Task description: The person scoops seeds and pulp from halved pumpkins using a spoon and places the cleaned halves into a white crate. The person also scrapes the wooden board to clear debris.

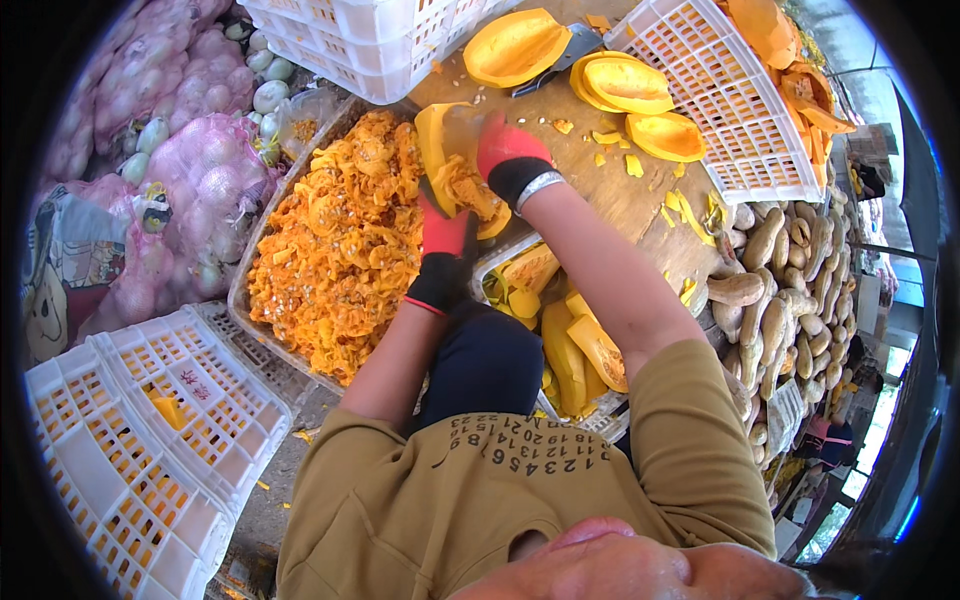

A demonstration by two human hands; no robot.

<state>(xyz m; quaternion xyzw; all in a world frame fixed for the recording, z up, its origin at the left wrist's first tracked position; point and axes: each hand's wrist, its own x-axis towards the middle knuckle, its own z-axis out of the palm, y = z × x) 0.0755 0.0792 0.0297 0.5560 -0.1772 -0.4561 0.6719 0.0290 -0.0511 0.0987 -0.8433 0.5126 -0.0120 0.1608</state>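
Observation:
My left hand [446,231], in a red and black glove, grips the near end of a pumpkin half [435,139] from beside the pulp heap. Stringy orange pulp [465,184] hangs loose in its hollow. My right hand [516,150], gloved alike with a silvery band at the wrist, is closed at the half's right side. A greyish, motion-blurred tool [463,133] seems to reach from it into the hollow; its shape is unclear. To the left, a shallow tub [244,274] is heaped with pumpkin pulp and seeds [337,247].
Scraped halves [517,46] and peel scraps lie on the wooden board [637,217]. A crate [487,281] near my knee holds cut pumpkin pieces [566,352]. Crates [330,45] stand ahead, another [690,90] right, more [165,420] left. Whole squashes [787,285] and net sacks [202,172] flank me.

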